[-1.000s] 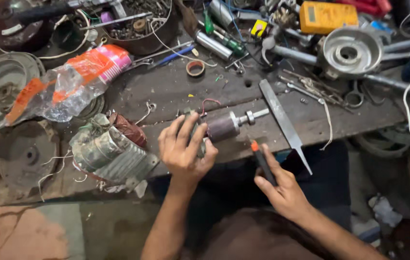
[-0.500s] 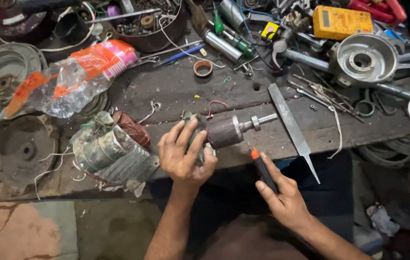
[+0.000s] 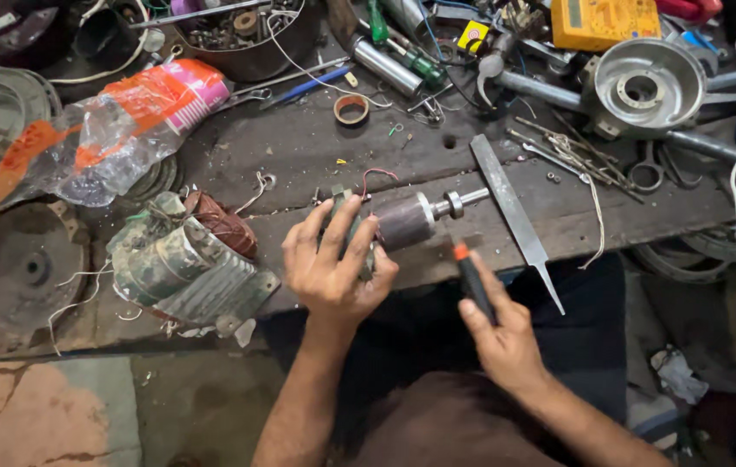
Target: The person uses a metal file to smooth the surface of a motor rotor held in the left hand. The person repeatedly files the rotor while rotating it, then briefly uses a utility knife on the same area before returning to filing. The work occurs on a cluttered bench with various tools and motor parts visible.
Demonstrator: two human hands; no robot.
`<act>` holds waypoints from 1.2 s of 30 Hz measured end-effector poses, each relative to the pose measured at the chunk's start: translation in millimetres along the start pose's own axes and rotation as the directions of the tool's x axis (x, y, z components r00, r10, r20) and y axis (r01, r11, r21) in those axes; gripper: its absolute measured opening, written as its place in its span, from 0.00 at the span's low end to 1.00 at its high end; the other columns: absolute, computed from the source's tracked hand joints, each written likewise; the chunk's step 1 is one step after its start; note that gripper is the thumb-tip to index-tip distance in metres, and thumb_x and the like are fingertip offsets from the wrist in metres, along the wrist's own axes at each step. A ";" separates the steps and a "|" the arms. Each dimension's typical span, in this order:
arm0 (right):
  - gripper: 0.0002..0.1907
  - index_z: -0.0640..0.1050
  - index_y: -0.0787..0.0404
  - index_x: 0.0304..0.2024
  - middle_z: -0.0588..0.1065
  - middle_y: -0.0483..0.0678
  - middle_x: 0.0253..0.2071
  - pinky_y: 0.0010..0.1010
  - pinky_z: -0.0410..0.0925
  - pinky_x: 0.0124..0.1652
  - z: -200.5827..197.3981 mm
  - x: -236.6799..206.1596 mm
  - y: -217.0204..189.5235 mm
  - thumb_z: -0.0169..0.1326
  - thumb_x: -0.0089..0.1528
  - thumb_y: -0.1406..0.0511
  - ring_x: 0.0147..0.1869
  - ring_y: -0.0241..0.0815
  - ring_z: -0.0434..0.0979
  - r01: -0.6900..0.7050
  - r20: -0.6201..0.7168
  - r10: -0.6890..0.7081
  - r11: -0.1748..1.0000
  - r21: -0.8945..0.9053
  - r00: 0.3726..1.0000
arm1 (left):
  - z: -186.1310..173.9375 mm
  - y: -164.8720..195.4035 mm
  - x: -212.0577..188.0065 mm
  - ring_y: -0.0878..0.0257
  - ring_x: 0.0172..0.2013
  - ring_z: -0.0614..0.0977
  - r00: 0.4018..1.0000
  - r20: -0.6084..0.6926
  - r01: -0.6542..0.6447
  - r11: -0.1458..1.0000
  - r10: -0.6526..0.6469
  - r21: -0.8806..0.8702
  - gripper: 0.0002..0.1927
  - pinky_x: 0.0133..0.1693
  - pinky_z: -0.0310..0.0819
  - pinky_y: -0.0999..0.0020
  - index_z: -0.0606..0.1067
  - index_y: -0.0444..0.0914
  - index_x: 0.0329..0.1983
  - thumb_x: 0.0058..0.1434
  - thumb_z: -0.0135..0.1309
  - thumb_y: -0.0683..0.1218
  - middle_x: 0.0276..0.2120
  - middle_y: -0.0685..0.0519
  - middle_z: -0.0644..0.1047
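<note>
My left hand (image 3: 331, 264) lay closed over the near end of the motor rotor (image 3: 402, 220), on the wooden bench (image 3: 316, 156) edge. The rotor's long axis ran sideways, its shaft pointing to my right. My right hand (image 3: 502, 333) pinched a dark tool with an orange tip (image 3: 470, 277), just below the shaft, not touching it.

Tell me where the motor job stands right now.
Done: the grey finned motor housing with copper windings lies apart on the workbench. In hand: the left hand grips the cylindrical metal rotor; the right hand holds a black tool with an orange tip. Left: nothing is reassembled yet.
</note>
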State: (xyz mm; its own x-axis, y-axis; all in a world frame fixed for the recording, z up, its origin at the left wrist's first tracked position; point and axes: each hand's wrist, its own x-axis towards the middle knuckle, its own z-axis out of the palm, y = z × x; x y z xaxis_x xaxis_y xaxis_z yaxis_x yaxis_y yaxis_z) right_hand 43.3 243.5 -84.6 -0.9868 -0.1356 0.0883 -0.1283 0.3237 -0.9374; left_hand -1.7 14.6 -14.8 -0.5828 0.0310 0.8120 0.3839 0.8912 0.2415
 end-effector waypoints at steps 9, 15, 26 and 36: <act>0.29 0.66 0.66 0.70 0.74 0.57 0.65 0.29 0.64 0.61 1.2 3.1 -0.5 0.51 0.67 0.64 0.66 0.41 0.75 0.061 -0.014 -0.061 0.998 0.015 0.998 | -0.1 -0.7 0.1 0.48 0.54 0.80 1.000 -0.001 0.004 1.000 -0.004 -0.010 0.17 0.55 0.69 0.52 0.83 0.41 0.44 0.49 0.61 0.44 0.53 0.50 0.80; 0.31 0.65 0.57 0.76 0.74 0.67 0.51 0.42 0.65 0.51 0.8 1.3 -2.1 0.52 0.70 0.64 0.51 0.64 0.71 -0.289 0.042 0.291 0.956 -0.047 0.956 | 0.3 -0.9 0.1 0.49 0.55 0.80 1.000 -0.022 0.008 1.000 -0.008 -0.014 0.16 0.56 0.70 0.53 0.82 0.41 0.44 0.50 0.61 0.44 0.53 0.50 0.80; 0.31 0.65 0.58 0.75 0.78 0.65 0.47 0.36 0.69 0.48 -2.4 2.7 5.6 0.52 0.69 0.67 0.45 0.58 0.75 -0.174 0.001 0.174 0.982 -0.074 0.985 | 2.6 -2.4 -1.3 0.49 0.55 0.80 1.000 -0.007 0.015 1.000 -0.015 -0.007 0.16 0.56 0.69 0.52 0.82 0.41 0.44 0.50 0.61 0.44 0.54 0.50 0.80; 0.33 0.64 0.59 0.77 0.69 0.44 0.33 0.24 0.60 0.27 -16.4 3.1 26.3 0.51 0.68 0.67 0.27 0.32 0.63 -0.079 -0.126 0.127 0.941 0.329 0.984 | -0.3 -8.8 -4.3 0.48 0.56 0.80 0.997 -0.028 0.064 0.996 -0.066 -0.058 0.16 0.58 0.69 0.52 0.82 0.40 0.45 0.51 0.59 0.44 0.54 0.49 0.80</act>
State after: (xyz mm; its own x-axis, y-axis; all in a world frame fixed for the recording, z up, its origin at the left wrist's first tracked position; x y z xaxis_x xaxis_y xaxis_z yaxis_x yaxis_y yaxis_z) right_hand 35.3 267.0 -103.5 -0.9996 0.0262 0.0103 -0.0102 0.0071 -0.9999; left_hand -2.3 6.4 -20.2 -0.5867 -0.0405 0.8088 0.3863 0.8638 0.3234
